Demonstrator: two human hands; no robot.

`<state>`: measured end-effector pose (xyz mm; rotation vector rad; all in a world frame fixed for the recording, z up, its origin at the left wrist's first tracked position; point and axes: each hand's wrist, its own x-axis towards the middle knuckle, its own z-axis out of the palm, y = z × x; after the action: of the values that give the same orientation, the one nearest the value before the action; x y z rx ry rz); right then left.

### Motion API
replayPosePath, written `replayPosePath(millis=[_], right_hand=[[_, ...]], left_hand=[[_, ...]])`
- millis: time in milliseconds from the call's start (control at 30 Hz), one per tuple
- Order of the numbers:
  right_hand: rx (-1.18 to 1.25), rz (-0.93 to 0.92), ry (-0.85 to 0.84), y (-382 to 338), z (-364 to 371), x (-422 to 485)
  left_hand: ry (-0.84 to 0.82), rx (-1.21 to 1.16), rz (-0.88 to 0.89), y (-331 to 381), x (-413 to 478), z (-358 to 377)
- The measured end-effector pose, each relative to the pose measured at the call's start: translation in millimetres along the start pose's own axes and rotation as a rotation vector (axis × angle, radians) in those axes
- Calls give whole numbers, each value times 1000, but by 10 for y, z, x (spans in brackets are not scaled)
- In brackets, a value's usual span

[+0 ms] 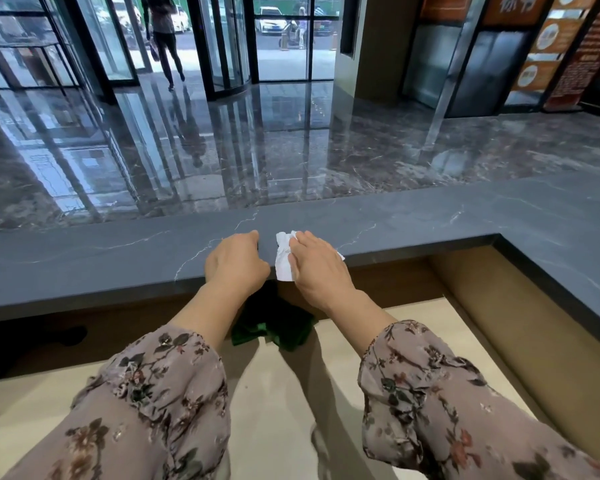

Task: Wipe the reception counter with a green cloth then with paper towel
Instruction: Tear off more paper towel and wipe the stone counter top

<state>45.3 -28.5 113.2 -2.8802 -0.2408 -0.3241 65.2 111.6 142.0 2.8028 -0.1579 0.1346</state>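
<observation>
This is the lobby of a public building, seen from behind a dark stone reception counter (413, 216) that turns a corner at the right. Beyond it lie a polished marble floor (291, 150), a glass revolving door (222, 46) and glass walls (283, 53) facing parked cars (271, 21). Printed signboards (548, 41) stand at the right.

A dark grey stone reception counter (84, 258) with thin white veins runs from 9 o'clock to 3 o'clock, then turns toward 5 o'clock at its right end. At its near edge lies a crumpled white paper towel (284, 259), held down by the right hand (317, 268). The left hand (236, 259) rests at the towel's 9 o'clock. Below, a pale cream lower desk top (413, 311) carries a bunched dark green cloth (274, 327) at the towel's 6 o'clock
</observation>
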Motion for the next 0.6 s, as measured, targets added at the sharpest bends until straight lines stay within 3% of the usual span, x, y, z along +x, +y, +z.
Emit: replayPosePath(millis=[133,467,600], right_hand=[[-72,-5,-16,149,-66,-20],[-157,489,-21,1646,-564,-188],[-182,619,-21,1872,-652,-154]], left_hand=[[-56,38,15,21,-45,-34],[-144,155,5,252,-111,-17],[-127,128,103,446,-127,68]])
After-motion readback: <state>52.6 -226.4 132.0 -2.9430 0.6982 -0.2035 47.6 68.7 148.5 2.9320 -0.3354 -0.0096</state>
